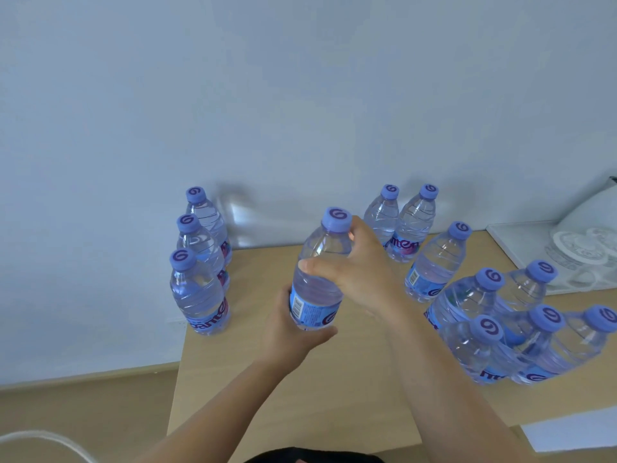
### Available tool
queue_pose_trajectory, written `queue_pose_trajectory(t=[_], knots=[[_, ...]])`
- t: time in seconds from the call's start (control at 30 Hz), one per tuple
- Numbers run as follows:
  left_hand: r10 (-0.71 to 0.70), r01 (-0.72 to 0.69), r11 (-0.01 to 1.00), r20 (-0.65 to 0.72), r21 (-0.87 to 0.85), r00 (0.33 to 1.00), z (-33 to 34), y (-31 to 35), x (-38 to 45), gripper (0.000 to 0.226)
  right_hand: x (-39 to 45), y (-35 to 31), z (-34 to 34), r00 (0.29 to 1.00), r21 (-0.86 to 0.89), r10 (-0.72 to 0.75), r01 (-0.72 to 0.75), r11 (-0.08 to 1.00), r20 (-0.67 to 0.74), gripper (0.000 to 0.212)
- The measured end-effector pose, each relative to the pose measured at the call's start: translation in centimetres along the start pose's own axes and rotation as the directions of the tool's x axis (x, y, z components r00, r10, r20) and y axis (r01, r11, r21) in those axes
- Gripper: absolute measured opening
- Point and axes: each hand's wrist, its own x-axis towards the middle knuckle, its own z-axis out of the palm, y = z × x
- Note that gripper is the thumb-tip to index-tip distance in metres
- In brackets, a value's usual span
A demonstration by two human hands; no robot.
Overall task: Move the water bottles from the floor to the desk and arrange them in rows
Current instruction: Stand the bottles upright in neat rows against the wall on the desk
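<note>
Both hands, left hand [293, 329] and right hand [360, 272], clamped on one upright bottle [320, 272] above desk [334, 396]

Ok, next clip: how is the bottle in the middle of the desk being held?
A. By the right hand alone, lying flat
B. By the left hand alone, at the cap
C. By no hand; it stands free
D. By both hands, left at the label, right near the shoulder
D: the left hand cups the held bottle at its label, and the right hand wraps its upper part below the cap.
</note>
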Motion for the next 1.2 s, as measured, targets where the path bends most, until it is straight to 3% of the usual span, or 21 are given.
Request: queue_pose_trajectory(t=[0.17,0.3,0.4,0.53,0.67,0.73,0.93,1.07,1.13,1.2], knots=[[-0.02,0.02,0.999,-0.014,-0.031,1.0,-1.6,0.9,-1.6,0.062,0.1,-0.1,0.1,0.992,0.028,0.006,-0.009,1.0,0.125,0.057],[-0.031,0.048,0.995,0.185,-0.091,0.982,-3.4,2.8,-2.8,0.045,0.9,0.1,-0.9,0.946,0.219,-0.058,-0.015,0.976,0.319,0.034],[0.006,0.026,0.995,0.33,-0.093,0.944,-5.0,4.1,-3.7,0.038,1.5,1.1,-0.7,0.907,0.469,-0.099,-0.116,0.875,0.41,0.047],[-0.009,0.074,0.989,0.447,-0.128,0.894,-6.5,4.6,-4.1,0.05,1.8,1.5,0.5,0.864,0.523,-0.122,-0.178,0.834,0.488,0.083],[-0.093,0.198,0.973,0.585,-0.117,0.805,-6.9,4.3,-4.4,0.065,1.9,1.3,1.2,0.731,0.536,-0.163,-0.311,0.785,0.663,0.069],[-0.1,0.225,0.966,0.614,-0.129,0.783,-7.0,4.1,-4.5,0.065,1.9,1.4,1.4,0.712,0.528,-0.182,-0.3,0.794,0.678,0.063],[-0.106,0.238,0.962,0.614,-0.137,0.783,-7.2,4.0,-4.7,0.064,1.7,1.0,1.9,0.771,0.53,-0.218,-0.178,0.829,0.598,0.036],[-0.115,0.196,0.975,0.508,-0.108,0.854,-7.6,4.4,-4.9,0.058,2.1,0.4,1.7,0.831,0.382,-0.22,0.01,0.924,0.511,0.03],[-0.094,0.114,0.993,0.387,-0.03,0.917,-7.1,4.6,-5.1,0.056,2.3,0.3,1.9,0.88,0.379,-0.18,0.0,0.925,0.439,0.039],[-0.072,0.062,0.996,0.15,0.068,0.986,-6.3,4.3,-5.4,0.059,2.3,0.3,2.4,0.916,0.361,-0.142,-0.003,0.932,0.374,0.048]])
